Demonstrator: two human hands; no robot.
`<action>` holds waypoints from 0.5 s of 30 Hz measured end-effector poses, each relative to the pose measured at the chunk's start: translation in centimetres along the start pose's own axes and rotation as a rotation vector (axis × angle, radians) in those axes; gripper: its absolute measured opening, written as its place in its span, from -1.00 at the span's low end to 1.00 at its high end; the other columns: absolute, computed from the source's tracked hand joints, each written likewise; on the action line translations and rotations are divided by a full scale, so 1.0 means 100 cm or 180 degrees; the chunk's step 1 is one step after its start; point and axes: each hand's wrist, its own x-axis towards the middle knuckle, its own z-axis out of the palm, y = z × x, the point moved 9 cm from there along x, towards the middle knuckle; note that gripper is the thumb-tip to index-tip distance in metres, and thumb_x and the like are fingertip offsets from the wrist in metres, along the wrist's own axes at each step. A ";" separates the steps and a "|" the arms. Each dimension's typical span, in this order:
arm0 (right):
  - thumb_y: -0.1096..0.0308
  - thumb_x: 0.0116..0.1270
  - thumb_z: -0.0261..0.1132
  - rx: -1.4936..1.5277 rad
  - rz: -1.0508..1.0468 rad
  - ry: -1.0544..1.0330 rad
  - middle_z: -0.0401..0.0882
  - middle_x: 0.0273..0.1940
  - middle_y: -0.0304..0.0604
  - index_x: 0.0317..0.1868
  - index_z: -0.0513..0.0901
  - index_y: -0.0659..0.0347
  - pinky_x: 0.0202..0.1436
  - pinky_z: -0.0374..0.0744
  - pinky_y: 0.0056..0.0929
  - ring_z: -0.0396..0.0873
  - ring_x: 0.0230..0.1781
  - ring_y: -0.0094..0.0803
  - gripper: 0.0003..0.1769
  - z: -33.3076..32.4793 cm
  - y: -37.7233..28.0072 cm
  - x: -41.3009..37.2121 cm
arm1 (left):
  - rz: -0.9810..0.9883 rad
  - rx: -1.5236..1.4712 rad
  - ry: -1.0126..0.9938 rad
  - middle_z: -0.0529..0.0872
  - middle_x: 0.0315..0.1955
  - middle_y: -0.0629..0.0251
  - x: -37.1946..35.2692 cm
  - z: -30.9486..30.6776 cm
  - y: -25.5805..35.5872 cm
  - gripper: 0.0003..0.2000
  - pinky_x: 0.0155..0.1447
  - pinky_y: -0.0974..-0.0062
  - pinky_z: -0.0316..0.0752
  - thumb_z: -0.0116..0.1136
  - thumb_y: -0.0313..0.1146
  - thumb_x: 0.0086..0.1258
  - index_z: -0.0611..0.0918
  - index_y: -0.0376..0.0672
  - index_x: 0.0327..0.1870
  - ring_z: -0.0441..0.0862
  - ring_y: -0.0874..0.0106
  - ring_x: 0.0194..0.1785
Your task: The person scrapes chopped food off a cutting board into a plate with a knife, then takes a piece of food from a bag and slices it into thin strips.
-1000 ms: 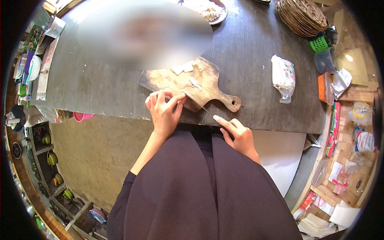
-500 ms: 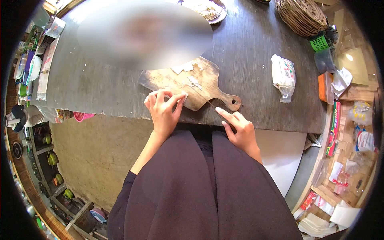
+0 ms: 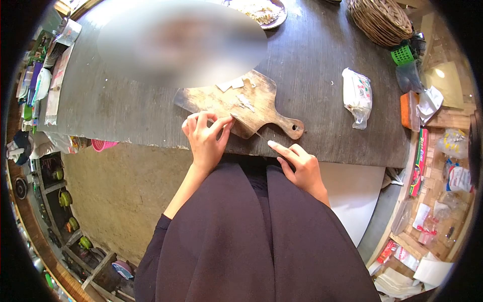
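A wooden cutting board (image 3: 259, 110) with a holed handle lies at the near edge of the dark table. On it are a few flat white pieces (image 3: 230, 85) and a small heap of thin pale slivers (image 3: 245, 102). My left hand (image 3: 207, 138) pinches thumb and index finger together at the board's near edge, on a small white piece mostly hidden by the fingertips. My right hand (image 3: 300, 168) grips a thin knife (image 3: 247, 127), index finger stretched along it. The blade's tip lies right by my left fingertips; the knife's handle is hidden in my palm.
A white plastic packet (image 3: 357, 95) lies on the table to the right. A plate of pale shredded food (image 3: 259, 11) and a stack of wicker (image 3: 380, 22) stand farther back. A blurred oval covers the area behind the board. Shelves with packages (image 3: 422, 166) line the right side.
My right hand has shifted slightly left and down, and the blade now reaches across the board's near edge to my left fingertips. The left hand stays nearly still; the white piece shows less.
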 end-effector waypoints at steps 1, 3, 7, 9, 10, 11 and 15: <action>0.38 0.39 0.43 0.0020 -0.0018 0.0010 0.51 -0.37 -0.18 0.42 0.67 -0.33 -0.42 0.61 -0.28 0.57 -0.55 -0.23 -0.39 -0.001 0.000 0.001 | -0.0007 0.0001 -0.0010 0.63 -0.10 0.43 0.000 0.000 0.000 -0.82 0.31 0.16 0.25 0.52 -0.26 0.29 0.85 0.18 -0.11 0.48 0.24 0.15; 0.38 0.40 0.43 -0.0020 -0.0057 0.0002 0.51 -0.37 -0.18 0.42 0.67 -0.33 -0.42 0.61 -0.28 0.58 -0.54 -0.24 -0.40 -0.001 -0.001 0.002 | -0.0011 0.0002 -0.0005 0.63 -0.10 0.43 -0.001 0.000 -0.002 -0.82 0.31 0.17 0.24 0.52 -0.26 0.29 0.85 0.19 -0.10 0.48 0.24 0.15; 0.38 0.41 0.42 -0.0177 -0.0054 0.0015 0.52 -0.36 -0.19 0.42 0.67 -0.32 -0.41 0.62 -0.27 0.59 -0.53 -0.24 -0.41 -0.003 -0.002 0.003 | -0.0027 -0.0013 -0.0017 0.63 -0.11 0.45 0.000 -0.001 0.000 -0.83 0.30 0.17 0.25 0.51 -0.25 0.31 0.86 0.20 -0.10 0.48 0.26 0.14; 0.42 0.36 0.44 -0.0204 0.0018 0.0090 0.56 -0.33 -0.19 0.39 0.69 -0.27 -0.40 0.62 -0.29 0.59 -0.52 -0.26 -0.40 -0.005 -0.002 0.003 | -0.0028 -0.0020 -0.0015 0.63 -0.11 0.46 0.000 0.000 0.000 -0.83 0.30 0.17 0.25 0.52 -0.25 0.31 0.86 0.21 -0.10 0.48 0.27 0.14; 0.46 0.32 0.46 -0.0231 0.0090 0.0168 0.59 -0.31 -0.19 0.36 0.72 -0.22 -0.38 0.61 -0.31 0.58 -0.52 -0.27 -0.40 -0.008 -0.001 0.003 | -0.0028 -0.0026 -0.0012 0.64 -0.11 0.46 0.000 0.000 0.000 -0.83 0.30 0.18 0.25 0.52 -0.25 0.31 0.86 0.21 -0.10 0.48 0.27 0.13; 0.46 0.32 0.46 -0.0229 0.0094 0.0169 0.59 -0.31 -0.19 0.36 0.72 -0.22 -0.38 0.61 -0.31 0.58 -0.52 -0.27 -0.40 -0.008 0.000 0.002 | -0.0026 -0.0026 -0.0015 0.64 -0.11 0.46 0.000 -0.001 0.000 -0.83 0.30 0.18 0.25 0.52 -0.25 0.31 0.86 0.21 -0.10 0.48 0.27 0.13; 0.36 0.40 0.42 -0.0214 0.0015 0.0144 0.55 -0.33 -0.21 0.42 0.67 -0.32 -0.40 0.64 -0.27 0.62 -0.51 -0.24 -0.41 -0.007 -0.004 0.000 | -0.0013 -0.0001 0.0000 0.63 -0.12 0.48 0.001 0.000 0.000 -0.83 0.30 0.18 0.25 0.52 -0.25 0.30 0.87 0.22 -0.10 0.49 0.28 0.12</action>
